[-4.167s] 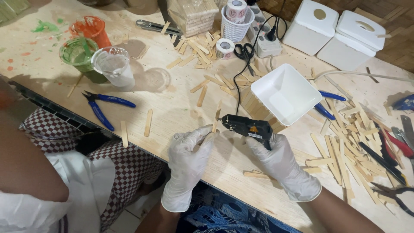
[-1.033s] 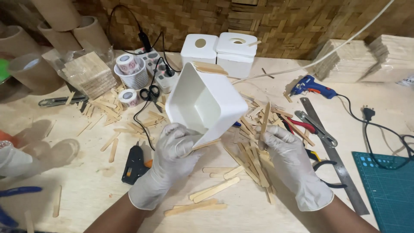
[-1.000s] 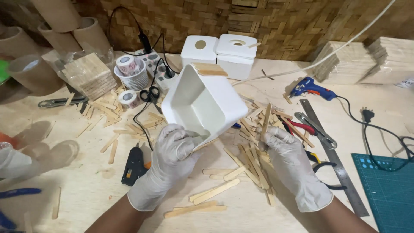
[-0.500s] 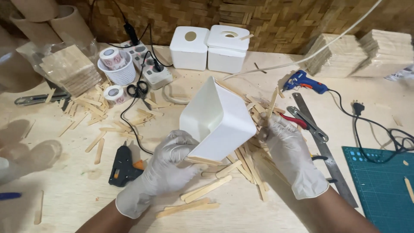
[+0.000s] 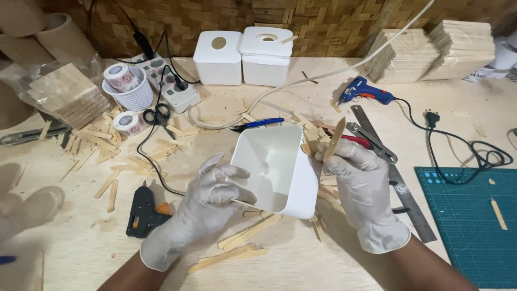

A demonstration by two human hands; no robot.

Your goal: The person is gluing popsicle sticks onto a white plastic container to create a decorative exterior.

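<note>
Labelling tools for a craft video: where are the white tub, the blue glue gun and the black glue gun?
white tub (image 5: 269,161), head view, inside wall
blue glue gun (image 5: 366,90), head view, body
black glue gun (image 5: 141,211), head view, body

Two gloved hands: left hand (image 5: 202,215), right hand (image 5: 363,194). One open white square container (image 5: 274,167), held between them. Two lidded white boxes (image 5: 218,56) (image 5: 265,54) at back of table (image 5: 323,269). Two glue guns: black (image 5: 141,213), blue (image 5: 366,90). Two tape rolls (image 5: 121,77) (image 5: 128,122). One white basket (image 5: 132,97). One scissors (image 5: 156,115). One metal ruler (image 5: 396,175). One green cutting mat (image 5: 474,221). Wooden sticks (image 5: 247,234): too many to count, loose and stacked.
</note>
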